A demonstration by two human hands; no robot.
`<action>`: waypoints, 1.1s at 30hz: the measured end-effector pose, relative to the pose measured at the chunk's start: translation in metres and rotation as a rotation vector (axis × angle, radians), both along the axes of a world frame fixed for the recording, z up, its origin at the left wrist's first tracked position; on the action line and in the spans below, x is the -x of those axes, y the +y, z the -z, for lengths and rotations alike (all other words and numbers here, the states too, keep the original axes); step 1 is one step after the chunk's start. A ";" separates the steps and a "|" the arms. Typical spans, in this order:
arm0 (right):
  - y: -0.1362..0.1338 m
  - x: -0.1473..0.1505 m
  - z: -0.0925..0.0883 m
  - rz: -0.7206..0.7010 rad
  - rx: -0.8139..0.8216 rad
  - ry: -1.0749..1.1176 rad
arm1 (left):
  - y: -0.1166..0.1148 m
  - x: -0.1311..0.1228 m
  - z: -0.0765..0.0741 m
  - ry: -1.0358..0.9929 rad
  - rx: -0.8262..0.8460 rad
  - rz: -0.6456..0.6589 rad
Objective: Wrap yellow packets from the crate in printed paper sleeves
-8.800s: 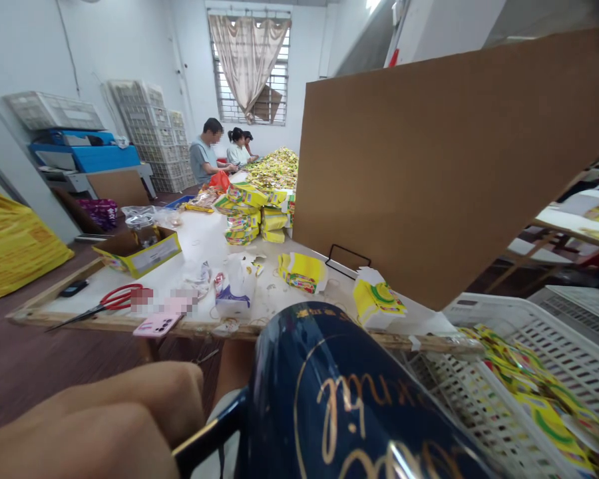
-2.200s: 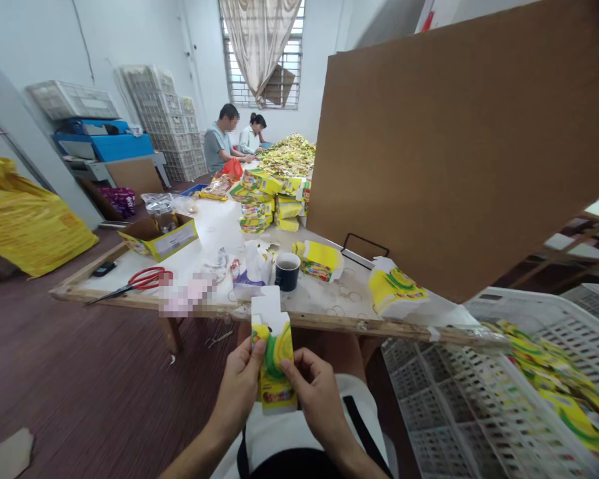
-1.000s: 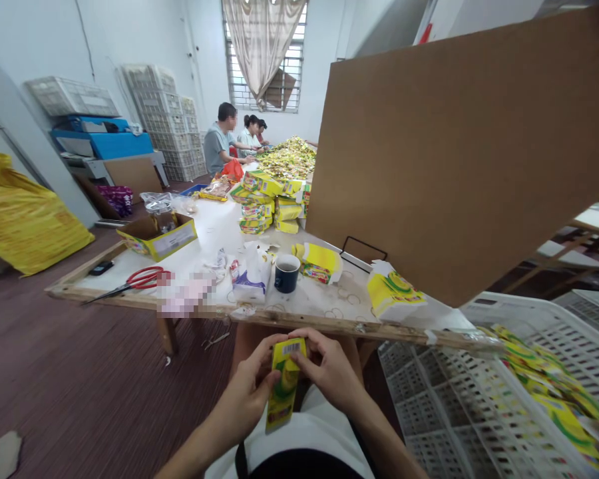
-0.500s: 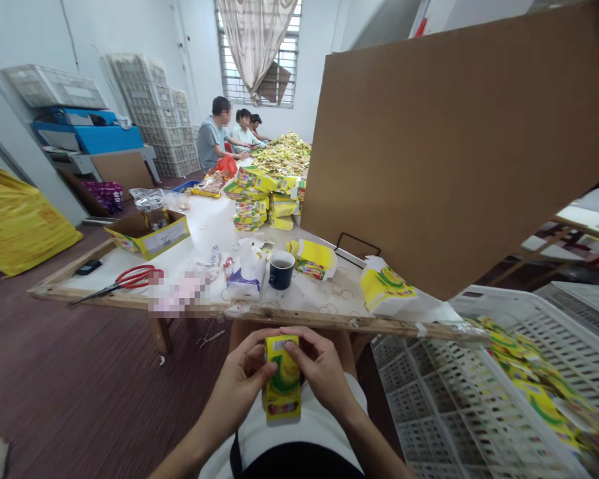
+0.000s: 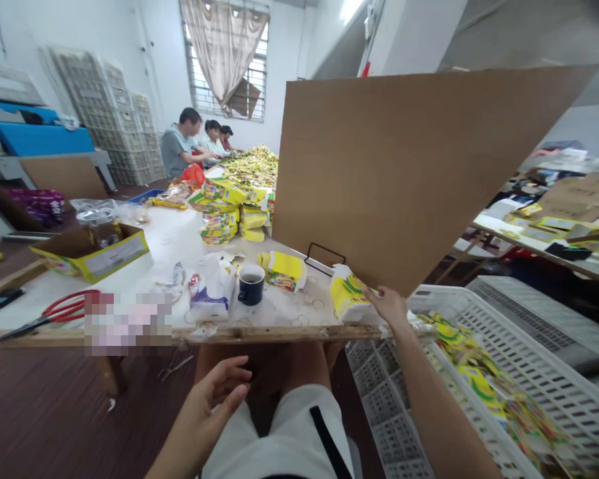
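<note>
My right hand (image 5: 390,305) reaches over the table's near right corner, its fingers stretched out onto a small stack of flat yellow cartons (image 5: 347,297). Whether it grips one I cannot make out. Low over my lap, my left hand (image 5: 214,399) is open and holds nothing, fingers apart. A navy mug (image 5: 251,285) stands on the table (image 5: 279,330) near its front edge, left of the stack. Behind the mug lies a folded yellow box (image 5: 283,269).
A big brown cardboard sheet (image 5: 404,173) stands upright behind the stack. A white plastic crate (image 5: 524,359) with yellow cartons sits at my right. Red scissors (image 5: 64,309), a tissue pack (image 5: 207,296) and an open cardboard box (image 5: 87,249) lie to the left. Several people (image 5: 180,143) work at the far end.
The yellow box that both hands held over my lap is gone from them. My right hand has gone out to the carton stack, my left has opened, and the view has swung right.
</note>
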State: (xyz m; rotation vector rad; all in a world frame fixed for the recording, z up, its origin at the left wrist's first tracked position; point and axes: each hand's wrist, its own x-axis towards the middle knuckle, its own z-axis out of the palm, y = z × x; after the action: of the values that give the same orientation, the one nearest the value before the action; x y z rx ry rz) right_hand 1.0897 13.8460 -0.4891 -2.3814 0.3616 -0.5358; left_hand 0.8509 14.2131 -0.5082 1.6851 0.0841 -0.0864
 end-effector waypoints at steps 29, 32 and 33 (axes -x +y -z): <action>0.250 0.049 0.061 -0.566 -0.562 0.166 | 0.015 0.007 -0.021 0.029 0.758 -0.391; 0.267 0.010 0.069 -0.559 -0.445 0.142 | 0.019 0.007 -0.017 0.059 0.798 -0.381; 0.272 0.003 0.072 -0.569 -0.419 0.134 | 0.019 0.007 -0.016 0.064 0.806 -0.397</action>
State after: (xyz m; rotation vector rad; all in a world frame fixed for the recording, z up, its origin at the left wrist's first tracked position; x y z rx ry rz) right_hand 1.0870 14.1178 -0.5606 -1.9853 -0.1436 -0.0271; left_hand 0.8443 14.2323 -0.4924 0.8385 0.3783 0.1147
